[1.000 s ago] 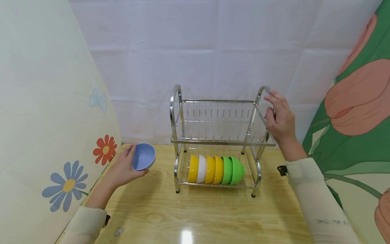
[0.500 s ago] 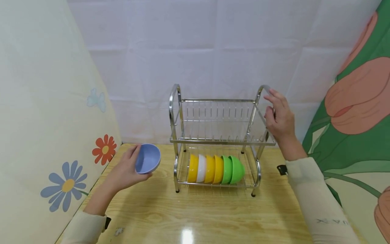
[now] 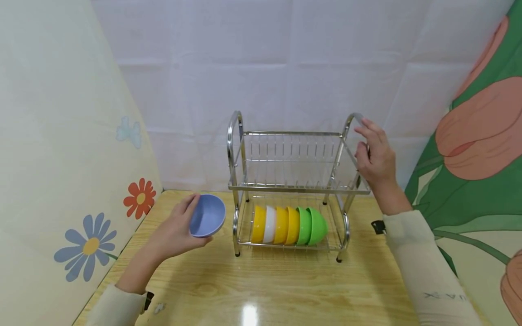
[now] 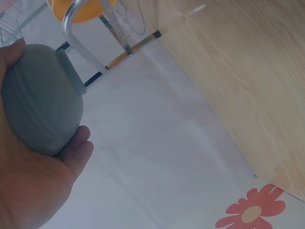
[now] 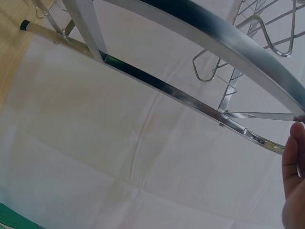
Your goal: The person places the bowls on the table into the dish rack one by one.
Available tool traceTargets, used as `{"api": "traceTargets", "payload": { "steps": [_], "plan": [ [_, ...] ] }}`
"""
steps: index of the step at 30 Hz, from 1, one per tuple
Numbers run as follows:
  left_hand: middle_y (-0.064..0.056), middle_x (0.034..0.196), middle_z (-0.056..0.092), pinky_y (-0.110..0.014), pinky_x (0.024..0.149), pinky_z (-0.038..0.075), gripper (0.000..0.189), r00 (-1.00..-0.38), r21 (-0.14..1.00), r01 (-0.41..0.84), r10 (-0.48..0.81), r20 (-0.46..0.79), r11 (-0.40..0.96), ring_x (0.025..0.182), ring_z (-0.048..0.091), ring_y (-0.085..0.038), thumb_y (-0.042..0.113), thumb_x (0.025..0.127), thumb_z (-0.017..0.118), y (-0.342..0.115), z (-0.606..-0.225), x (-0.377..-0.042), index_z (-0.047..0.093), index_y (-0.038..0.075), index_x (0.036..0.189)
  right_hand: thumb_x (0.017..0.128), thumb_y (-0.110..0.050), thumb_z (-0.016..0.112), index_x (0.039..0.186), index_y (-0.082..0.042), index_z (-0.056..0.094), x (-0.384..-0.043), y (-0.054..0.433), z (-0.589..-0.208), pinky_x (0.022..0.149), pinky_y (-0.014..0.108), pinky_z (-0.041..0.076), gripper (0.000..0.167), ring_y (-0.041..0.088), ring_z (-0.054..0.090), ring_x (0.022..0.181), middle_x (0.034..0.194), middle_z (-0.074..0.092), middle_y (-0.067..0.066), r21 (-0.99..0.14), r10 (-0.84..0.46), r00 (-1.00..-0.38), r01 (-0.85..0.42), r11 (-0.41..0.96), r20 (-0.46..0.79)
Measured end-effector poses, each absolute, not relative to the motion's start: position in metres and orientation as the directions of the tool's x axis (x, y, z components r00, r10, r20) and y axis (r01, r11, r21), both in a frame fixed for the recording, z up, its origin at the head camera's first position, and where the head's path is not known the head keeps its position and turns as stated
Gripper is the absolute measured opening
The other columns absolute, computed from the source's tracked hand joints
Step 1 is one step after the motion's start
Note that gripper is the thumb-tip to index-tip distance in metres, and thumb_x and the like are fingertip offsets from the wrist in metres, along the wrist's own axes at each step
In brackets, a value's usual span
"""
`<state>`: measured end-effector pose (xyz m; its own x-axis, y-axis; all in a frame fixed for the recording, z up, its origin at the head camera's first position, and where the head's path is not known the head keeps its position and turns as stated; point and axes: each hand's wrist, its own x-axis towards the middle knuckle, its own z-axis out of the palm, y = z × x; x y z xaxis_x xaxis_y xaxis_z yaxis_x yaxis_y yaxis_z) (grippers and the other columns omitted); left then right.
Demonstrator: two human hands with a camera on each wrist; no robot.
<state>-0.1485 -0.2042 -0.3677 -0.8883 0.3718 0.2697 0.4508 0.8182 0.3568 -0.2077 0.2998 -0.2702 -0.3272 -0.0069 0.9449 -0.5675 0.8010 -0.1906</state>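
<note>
A blue bowl is gripped at its side by my left hand, thumb and fingers on opposite edges, its mouth tilted toward the head camera. From the left wrist, the bowl's rounded outside and foot ring show, looking grey-green. My right hand holds the upper right side rail of a two-tier metal dish rack; in the right wrist view its fingers meet the curved rail at the image edge. On the lower tier a row of bowls stands on edge: yellow bowls, a white bowl and green bowls.
The rack stands on a wood-grain table close to a white cloth backdrop. A flowered panel borders the left, and a green tulip-print cloth the right. The rack's upper tier has upright wire dividers.
My left hand has carried the blue bowl rightward and slightly nearer the front, closer to the rack's left side. My right hand stays at the rail, and the bowls in the rack have not moved.
</note>
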Motion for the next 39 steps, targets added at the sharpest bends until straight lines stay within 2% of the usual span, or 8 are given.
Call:
{"api": "traceTargets", "payload": {
  "steps": [14, 39],
  "plan": [
    [-0.013, 0.160, 0.030, -0.054, 0.082, 0.059, 0.119, -0.871, 0.353, 0.487, 0.419, 0.255, 0.799, 0.126, 0.050, -0.041, 0.055, 0.069, 0.087, -0.186, -0.364, -0.139, 0.027, 0.010, 0.160, 0.094, -0.011, 0.047, 0.126, -0.006, 0.066, -0.209, 0.300, -0.271, 0.050, 0.011, 0.031, 0.038, -0.020, 0.039, 0.067, 0.140, 0.062, 0.009, -0.189, -0.006, -0.322, -0.572, 0.798, 0.947],
    [-0.010, 0.162, 0.030, -0.051, 0.085, 0.060, 0.119, -0.805, 0.320, 0.591, 0.515, 0.295, 0.741, 0.128, 0.051, -0.037, 0.050, 0.066, 0.089, -0.156, -0.359, -0.128, 0.030, 0.006, 0.159, 0.094, -0.011, 0.047, 0.127, -0.006, 0.066, -0.208, 0.300, -0.270, 0.050, 0.014, 0.030, 0.039, -0.019, 0.038, 0.065, 0.140, 0.061, 0.008, -0.192, -0.006, -0.325, -0.575, 0.795, 0.946]
  ]
}}
